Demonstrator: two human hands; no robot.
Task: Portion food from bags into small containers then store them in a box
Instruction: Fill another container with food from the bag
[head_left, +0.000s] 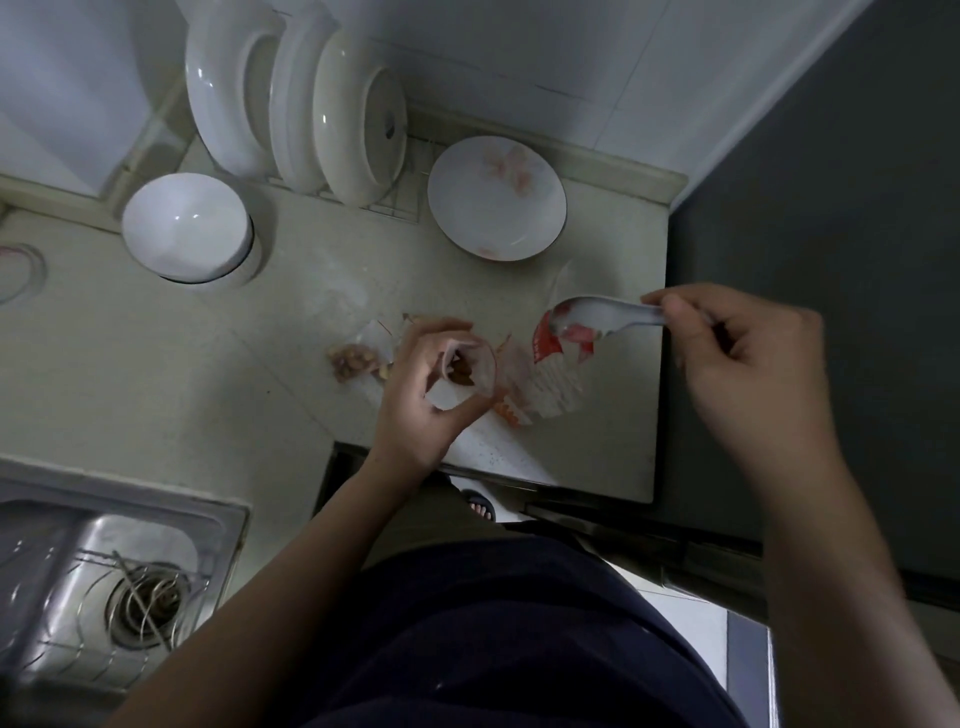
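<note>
My left hand (423, 395) is wrapped around a small clear plastic cup (470, 371) held just above the counter; brown food lies in its bottom. My right hand (737, 358) pinches the handle of a white plastic spoon (597, 314), whose bowl points left and hovers over a red-and-white food bag (550, 374) lying open on the counter beside the cup. A clear bag with pale food pieces (353, 361) lies left of my left hand, partly hidden by it.
On the pale counter (208, 374) stand an upturned white bowl (187, 226), a flowered white plate (496, 197) and a rack of upright white dishes (296, 104). A steel sink (104, 587) is at lower left. A dark surface (831, 260) borders the counter's right edge.
</note>
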